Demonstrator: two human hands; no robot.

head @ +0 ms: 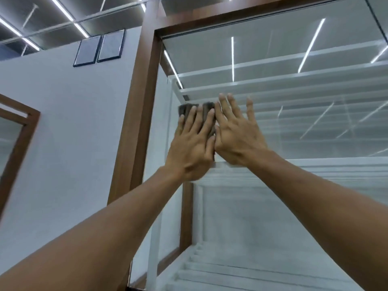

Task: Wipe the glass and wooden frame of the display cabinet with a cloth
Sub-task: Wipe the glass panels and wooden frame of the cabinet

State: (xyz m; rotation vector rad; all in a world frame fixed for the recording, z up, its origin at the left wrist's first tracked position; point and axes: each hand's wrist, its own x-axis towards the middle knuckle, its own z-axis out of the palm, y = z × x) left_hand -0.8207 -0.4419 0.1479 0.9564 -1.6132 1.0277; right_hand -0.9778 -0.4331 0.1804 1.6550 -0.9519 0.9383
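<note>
I look up at a tall display cabinet with a brown wooden frame [144,85] and a large glass pane [294,131]. A grey-brown cloth [186,109] is pressed flat against the glass near the pane's upper left. My left hand [192,143] lies spread over the cloth, fingers apart and pointing up, pinning it to the glass. My right hand [237,133] is flat on the bare glass right beside it, fingers spread, its thumb side touching the left hand and the cloth's edge. White shelves show behind the glass.
A white wall [69,127] stands left of the cabinet, with two dark framed panels [99,50] high up. Another brown wooden frame [20,131] juts in at the far left. Ceiling light strips run overhead and reflect in the glass.
</note>
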